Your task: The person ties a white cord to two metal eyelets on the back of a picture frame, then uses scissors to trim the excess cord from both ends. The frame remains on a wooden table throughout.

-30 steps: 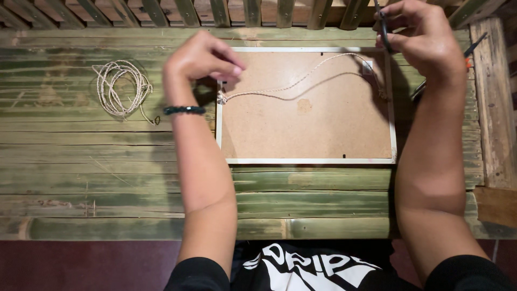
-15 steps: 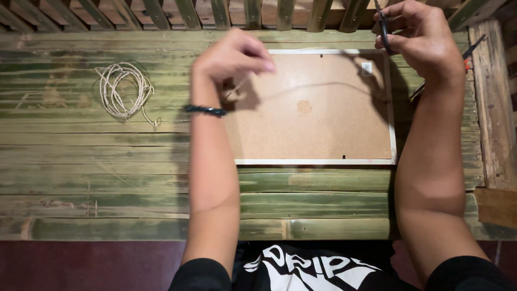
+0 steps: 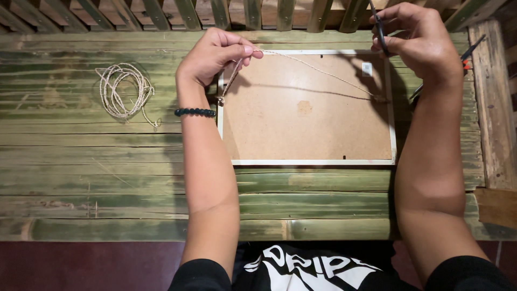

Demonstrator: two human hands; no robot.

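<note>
A picture frame (image 3: 307,108) lies face down on the bamboo table (image 3: 107,178), its brown backing board up and its rim white. A thin twine (image 3: 318,70) runs across the back from a knot at the left edge to the right edge. My left hand (image 3: 215,54) pinches that twine above the frame's upper left corner and holds it taut off the board. My right hand (image 3: 417,37) hovers over the frame's upper right corner, closed on a dark pair of scissors (image 3: 380,27).
A loose coil of twine (image 3: 121,89) lies on the table to the left. A slatted bamboo rail (image 3: 215,11) runs along the far edge. A wooden post (image 3: 493,102) stands at the right, with a tool with an orange part (image 3: 468,54) beside it.
My left hand took hold of the twine and lifted it, so the slack line is now pulled taut. My right hand stayed in place with the scissors.
</note>
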